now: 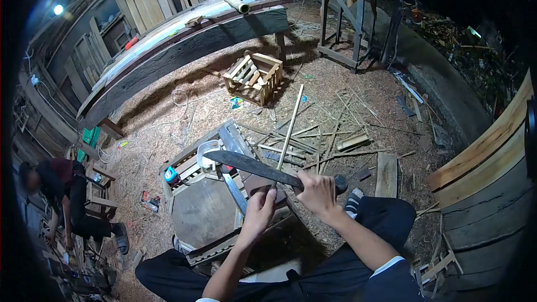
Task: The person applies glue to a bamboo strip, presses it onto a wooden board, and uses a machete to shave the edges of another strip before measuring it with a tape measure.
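Note:
My right hand (319, 193) is closed around the handle end of a machete (249, 163), whose long dark blade points left across the bench. The dark round end of the handle shows past my fingers. My left hand (260, 211) is closed, thumb up, on the near end of a thin bamboo strip (291, 126). That strip runs away from me beneath the blade, which crosses it just beyond my left fingertips. Below both hands is a low wooden bench (202, 207) with a slatted frame. A clear plastic container (209, 148) sits on it near the blade's tip.
A teal tape measure (171, 175) lies at the bench's left side. Bamboo strips (330, 142) litter the sawdust floor ahead, near a slatted wooden crate (268, 81). A long workbench (190, 42) stands behind. At far left another person (67, 190) bends low. Planks (486, 190) lean at right.

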`<move>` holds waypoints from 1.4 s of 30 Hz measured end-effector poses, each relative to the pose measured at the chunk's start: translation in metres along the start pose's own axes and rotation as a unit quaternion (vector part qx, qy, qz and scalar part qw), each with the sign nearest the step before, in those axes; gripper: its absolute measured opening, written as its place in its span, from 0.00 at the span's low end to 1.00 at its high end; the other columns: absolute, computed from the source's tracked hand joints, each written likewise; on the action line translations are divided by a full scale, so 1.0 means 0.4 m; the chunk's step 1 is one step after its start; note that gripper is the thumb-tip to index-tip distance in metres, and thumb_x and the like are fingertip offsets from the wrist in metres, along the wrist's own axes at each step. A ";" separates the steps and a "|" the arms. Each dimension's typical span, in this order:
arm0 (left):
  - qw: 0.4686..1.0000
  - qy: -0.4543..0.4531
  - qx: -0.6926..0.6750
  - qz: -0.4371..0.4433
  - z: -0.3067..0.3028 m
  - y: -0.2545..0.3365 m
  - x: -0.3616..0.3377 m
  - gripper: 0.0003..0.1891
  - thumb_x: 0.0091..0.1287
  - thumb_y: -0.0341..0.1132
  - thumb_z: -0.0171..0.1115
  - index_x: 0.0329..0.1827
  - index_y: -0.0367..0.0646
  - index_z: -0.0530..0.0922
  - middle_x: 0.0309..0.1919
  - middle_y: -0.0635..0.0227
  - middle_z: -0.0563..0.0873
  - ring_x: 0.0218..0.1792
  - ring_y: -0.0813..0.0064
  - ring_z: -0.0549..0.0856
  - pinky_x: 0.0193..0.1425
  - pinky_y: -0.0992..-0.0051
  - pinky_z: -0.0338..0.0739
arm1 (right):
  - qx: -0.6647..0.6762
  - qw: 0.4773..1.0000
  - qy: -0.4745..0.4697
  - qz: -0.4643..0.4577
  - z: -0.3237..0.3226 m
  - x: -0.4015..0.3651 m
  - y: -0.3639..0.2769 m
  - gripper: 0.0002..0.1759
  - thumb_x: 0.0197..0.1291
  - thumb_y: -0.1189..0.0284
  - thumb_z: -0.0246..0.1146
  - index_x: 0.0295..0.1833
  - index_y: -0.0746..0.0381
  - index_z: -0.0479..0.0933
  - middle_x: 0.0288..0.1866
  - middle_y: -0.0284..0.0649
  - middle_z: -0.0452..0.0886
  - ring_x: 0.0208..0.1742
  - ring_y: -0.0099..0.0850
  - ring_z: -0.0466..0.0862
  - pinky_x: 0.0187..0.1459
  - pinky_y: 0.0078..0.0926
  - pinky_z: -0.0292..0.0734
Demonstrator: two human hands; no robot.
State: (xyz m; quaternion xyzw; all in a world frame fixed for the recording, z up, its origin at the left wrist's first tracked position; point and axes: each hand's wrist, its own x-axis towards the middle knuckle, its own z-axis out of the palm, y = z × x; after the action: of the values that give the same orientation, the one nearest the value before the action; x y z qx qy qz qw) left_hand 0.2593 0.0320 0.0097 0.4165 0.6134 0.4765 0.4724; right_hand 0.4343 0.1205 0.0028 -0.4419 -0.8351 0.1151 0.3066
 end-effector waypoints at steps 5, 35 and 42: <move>0.984 0.054 0.154 0.074 0.003 -0.031 0.024 0.18 0.84 0.41 0.59 0.44 0.30 0.81 0.23 0.67 0.78 0.25 0.75 0.71 0.30 0.66 0.67 | -0.008 0.999 0.048 -0.012 0.009 -0.001 -0.005 0.06 0.58 0.70 0.68 0.40 0.58 0.82 0.30 0.45 0.88 0.31 0.47 0.89 0.34 0.49 0.80; 0.984 0.071 0.157 0.035 -0.018 0.035 -0.159 0.16 0.86 0.40 0.56 0.49 0.32 0.80 0.22 0.60 0.73 0.26 0.76 0.69 0.30 0.65 0.65 | -0.108 0.991 0.076 0.004 0.119 0.135 0.172 0.05 0.61 0.71 0.64 0.36 0.59 0.84 0.28 0.52 0.87 0.30 0.53 0.90 0.33 0.50 0.83; 0.993 0.026 0.118 -0.006 -0.034 0.022 -0.283 0.16 0.85 0.40 0.57 0.47 0.33 0.80 0.22 0.68 0.72 0.26 0.81 0.68 0.30 0.69 0.63 | -0.033 0.967 0.006 0.254 0.079 0.211 0.300 0.04 0.64 0.76 0.66 0.38 0.64 0.85 0.33 0.51 0.89 0.34 0.42 0.91 0.37 0.45 0.85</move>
State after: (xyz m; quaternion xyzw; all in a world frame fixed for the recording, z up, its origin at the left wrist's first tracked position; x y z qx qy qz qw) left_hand 0.2699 -0.0778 0.0405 0.4528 0.6802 0.4085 0.4067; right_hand 0.4593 0.2610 -0.0431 -0.6501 -0.6971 0.1590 0.2572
